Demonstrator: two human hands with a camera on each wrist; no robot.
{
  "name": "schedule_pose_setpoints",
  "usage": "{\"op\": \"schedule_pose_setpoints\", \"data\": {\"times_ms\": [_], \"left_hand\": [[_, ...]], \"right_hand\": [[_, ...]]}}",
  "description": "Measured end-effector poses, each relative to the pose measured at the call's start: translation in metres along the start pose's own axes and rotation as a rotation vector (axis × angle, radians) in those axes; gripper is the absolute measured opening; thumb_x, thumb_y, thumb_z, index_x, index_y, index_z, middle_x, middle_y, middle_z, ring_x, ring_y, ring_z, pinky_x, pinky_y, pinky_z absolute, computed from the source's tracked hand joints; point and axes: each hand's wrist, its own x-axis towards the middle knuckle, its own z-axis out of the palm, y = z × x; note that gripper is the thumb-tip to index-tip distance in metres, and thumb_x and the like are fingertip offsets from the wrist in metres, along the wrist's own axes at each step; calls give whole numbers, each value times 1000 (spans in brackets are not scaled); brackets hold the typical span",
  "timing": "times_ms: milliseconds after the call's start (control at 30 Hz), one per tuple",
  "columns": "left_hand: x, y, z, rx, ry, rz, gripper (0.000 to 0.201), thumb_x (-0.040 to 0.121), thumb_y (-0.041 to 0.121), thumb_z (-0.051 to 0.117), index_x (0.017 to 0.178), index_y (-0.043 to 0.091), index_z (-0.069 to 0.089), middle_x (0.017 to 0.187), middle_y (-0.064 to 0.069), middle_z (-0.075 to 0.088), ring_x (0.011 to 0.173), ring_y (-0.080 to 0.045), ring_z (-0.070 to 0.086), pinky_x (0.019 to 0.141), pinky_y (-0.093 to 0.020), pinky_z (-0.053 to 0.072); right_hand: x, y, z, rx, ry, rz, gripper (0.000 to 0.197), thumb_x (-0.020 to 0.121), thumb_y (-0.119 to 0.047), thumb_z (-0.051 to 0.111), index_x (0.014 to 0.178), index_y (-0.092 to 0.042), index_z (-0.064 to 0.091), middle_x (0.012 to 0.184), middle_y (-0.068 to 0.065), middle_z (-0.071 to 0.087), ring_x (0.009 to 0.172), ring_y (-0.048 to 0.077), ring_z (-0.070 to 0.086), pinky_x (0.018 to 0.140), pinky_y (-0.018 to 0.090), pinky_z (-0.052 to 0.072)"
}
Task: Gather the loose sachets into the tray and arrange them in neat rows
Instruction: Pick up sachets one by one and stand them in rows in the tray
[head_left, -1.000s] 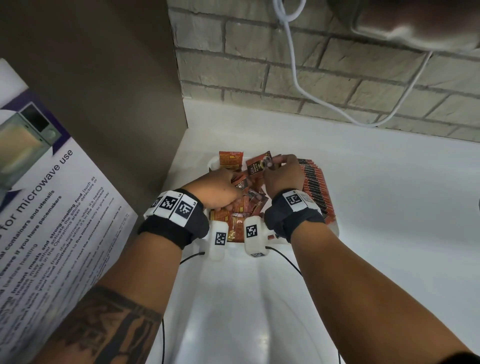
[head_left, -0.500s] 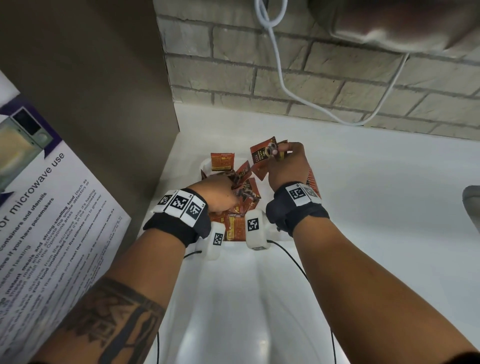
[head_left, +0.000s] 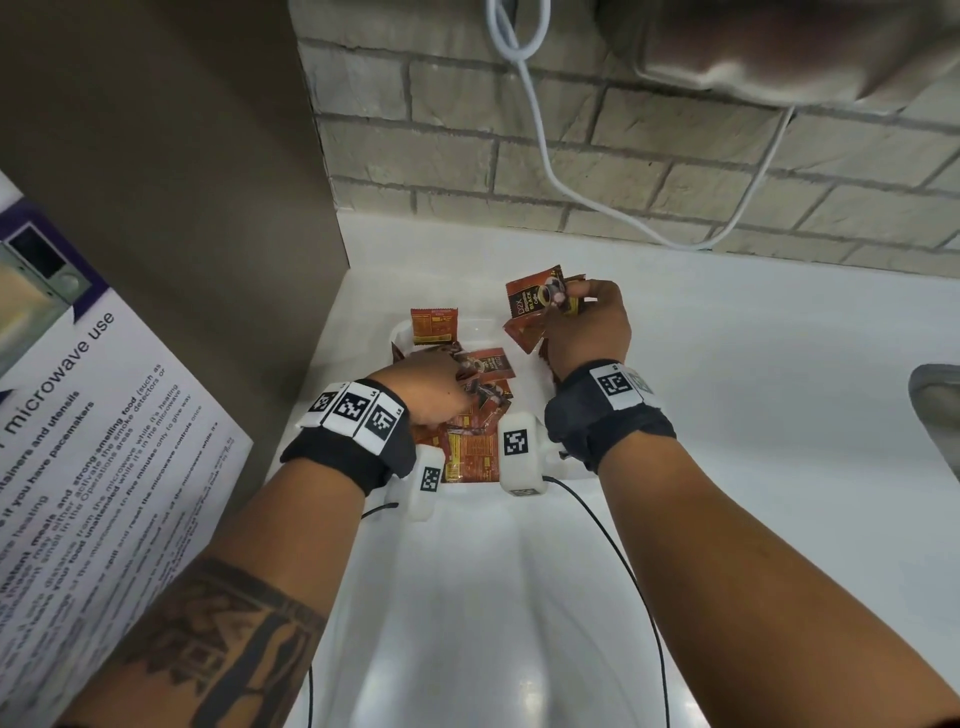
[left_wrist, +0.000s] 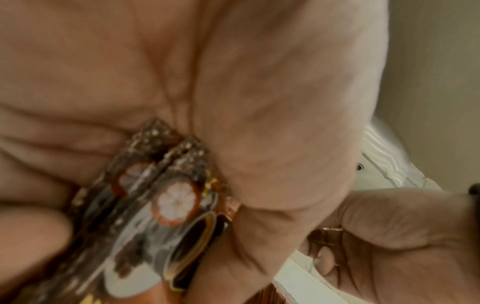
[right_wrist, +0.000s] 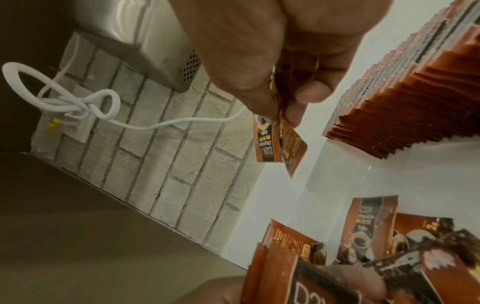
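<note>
Above tray (head_left: 400, 332), right hand (head_left: 587, 332) pinches sachets (head_left: 535, 301)

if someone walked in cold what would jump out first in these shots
First, the right hand, raised above the white tray at the back of the counter, pinching a few brown coffee sachets. Below it, the left hand digs into the loose sachets jumbled in the tray. The right wrist view also shows a neat packed row of sachets standing on edge.
</note>
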Motion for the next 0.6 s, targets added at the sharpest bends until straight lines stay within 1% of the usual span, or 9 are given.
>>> {"op": "schedule_pose_setpoints", "data": {"times_ms": [33,100,200,267,333,400,433,500,600], "left_hand": [[0,1,0,-9,-2,1,24,100,24,50,108,9,68,92,-9,72,74,-19,62,66,-27,51],[-1,2,-2,-39,4,4,25,98,20,51,108,4,68,85,-9,68,71,-20,59,62,-27,47],[-2,1,-10,-136,44,-9,25,98,26,55,109,7,66,77,-8,66,62,-19,58,57,-29,46],[-2,-1,-15,-375,71,-19,18,96,20,61,111,10,63,82,-7,70,58,-18,63,49,-26,47],[-2,0,-18,-753,92,-17,22,96,11,61,119,12,60,94,-11,70,67,-22,70,46,-26,50],[-5,7,-17,-1129,69,-14,22,101,14,57,123,12,59,96,-14,69,69,-25,71,43,-24,50],[-5,12,-14,-1265,46,-11,22,103,18,55,123,11,60,95,-14,69,68,-25,70,41,-23,49],[-5,24,-7,-1378,15,10,24,104,21,53,123,8,59,92,-13,69,65,-23,70,41,-21,48],[-6,44,7,-1390,19,60,19,102,9,53,120,10,59,96,-16,71,68,-25,72,45,-23,53]], "right_hand": [[0,0,-2,0,-7,5,17,94,-23,65,108,-24,56,98,-5,67,87,16,69,69,25,57],[-1,0,-7,4,-42,15,20,92,-23,66,108,-25,55,97,-5,68,89,16,69,69,25,56],[-2,4,-18,48,-105,40,27,88,-22,72,108,-26,54,96,-7,69,89,15,70,82,35,60],[-4,6,-30,88,-143,49,31,86,-18,75,109,-25,55,99,-2,72,86,16,72,78,33,60],[-7,6,-44,171,-202,62,32,86,-11,76,107,-23,56,102,2,73,83,16,73,68,28,57],[-9,4,-58,256,-283,78,33,86,-8,76,109,-20,56,101,3,75,78,15,72,68,29,57],[-10,3,-63,283,-328,85,34,86,-9,76,110,-20,56,99,2,75,77,14,71,70,31,56],[-10,3,-72,339,-401,104,34,86,-9,77,110,-20,55,95,0,75,74,13,68,67,29,53],[-9,2,-81,463,-502,141,40,84,-2,76,112,-20,52,96,6,75,67,13,67,61,27,48]]}}
